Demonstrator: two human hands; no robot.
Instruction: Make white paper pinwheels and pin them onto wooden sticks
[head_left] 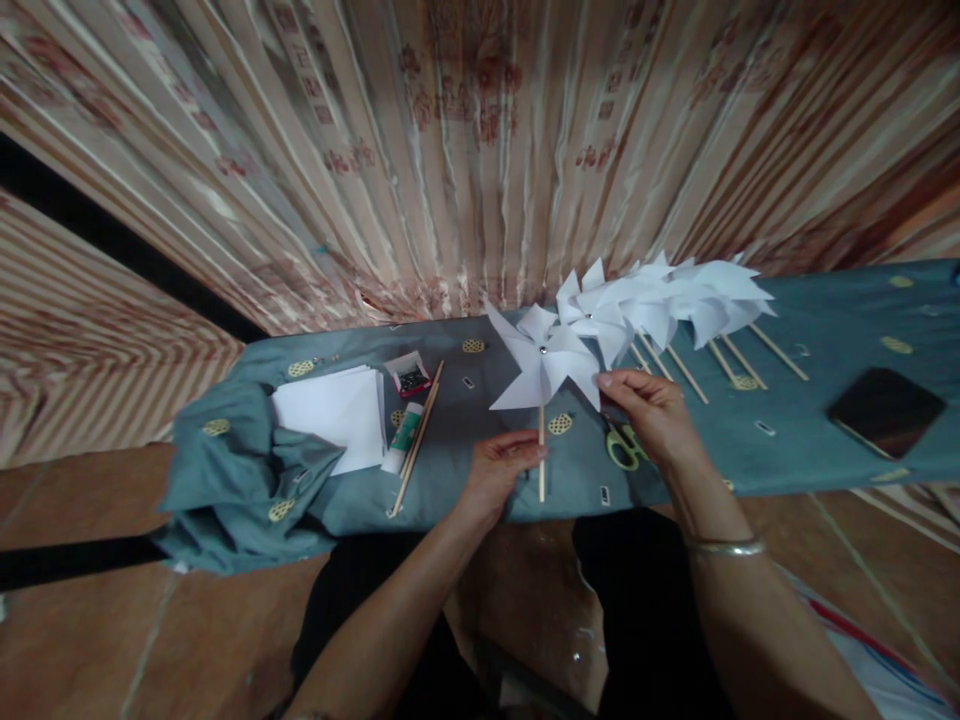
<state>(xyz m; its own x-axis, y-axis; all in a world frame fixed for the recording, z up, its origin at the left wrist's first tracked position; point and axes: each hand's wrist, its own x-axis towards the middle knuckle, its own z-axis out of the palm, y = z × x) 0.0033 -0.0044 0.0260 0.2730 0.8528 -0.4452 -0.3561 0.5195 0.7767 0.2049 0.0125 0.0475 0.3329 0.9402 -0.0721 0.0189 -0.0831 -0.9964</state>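
Observation:
A white paper pinwheel (541,362) with a pin at its centre stands upright in front of me on a thin wooden stick. My left hand (496,470) pinches that stick below the blades. With closed fingertips my right hand (646,402) grips the tip of the pinwheel's lower right blade. Under my right hand lie scissors (624,448) with yellow-green handles, their blades partly hidden. Just behind, a row of finished-looking white pinwheels (675,300) overlaps along the back of the table, sticks pointing toward the front right.
On the left of the cloth-covered table (480,480) are a stack of white paper (337,415), a small box of dark pins (410,376), a glue stick (403,437) and wooden sticks (417,440). A dark phone (886,410) lies right. Curtains (480,150) hang behind.

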